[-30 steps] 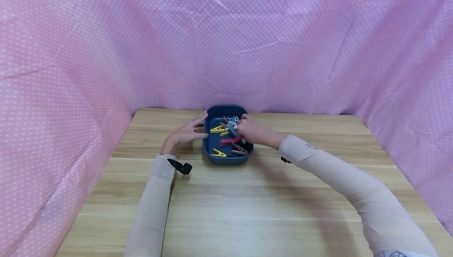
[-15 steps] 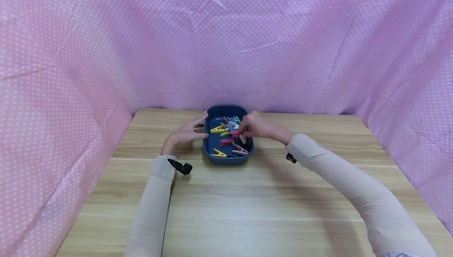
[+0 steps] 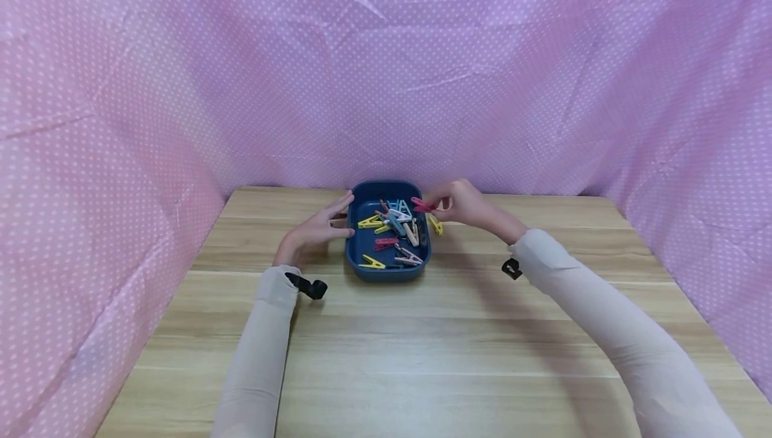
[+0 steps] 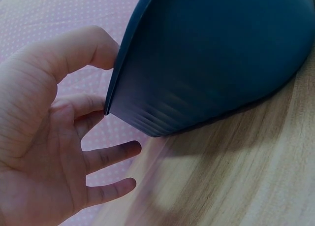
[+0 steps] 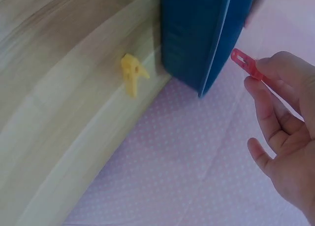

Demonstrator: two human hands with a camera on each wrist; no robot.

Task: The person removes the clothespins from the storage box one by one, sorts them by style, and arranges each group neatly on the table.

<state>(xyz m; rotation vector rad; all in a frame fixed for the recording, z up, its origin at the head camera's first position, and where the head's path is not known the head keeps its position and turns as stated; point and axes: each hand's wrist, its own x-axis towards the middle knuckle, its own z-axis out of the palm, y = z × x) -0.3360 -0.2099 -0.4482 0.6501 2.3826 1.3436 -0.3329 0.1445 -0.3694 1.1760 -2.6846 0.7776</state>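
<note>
A dark blue plastic basin (image 3: 387, 276) stands near the table's back edge with several coloured clothespins inside. Among them are a blue clothespin (image 3: 395, 224), a red one lying lower down, and yellow ones at the left. My left hand (image 3: 315, 228) rests spread against the basin's left side; thumb and fingertips meet the rim in the left wrist view. Between thumb and fingers of my right hand (image 3: 469, 205) is a red clothespin (image 5: 246, 63), pinched by one end above the basin's right rim. A yellow clothespin (image 5: 131, 74) lies on the table just right of the basin.
The wooden table (image 3: 386, 357) reaches forward to pink dotted cloth (image 3: 386, 76), which hangs behind it and along both sides. Black camera mounts sit at both wrists, over pale sleeves.
My right hand has risen out of the basin and moved right, lifting a red clothespin from the pile. The yellow clothespin beside the basin has come into sight. My left hand stays put.
</note>
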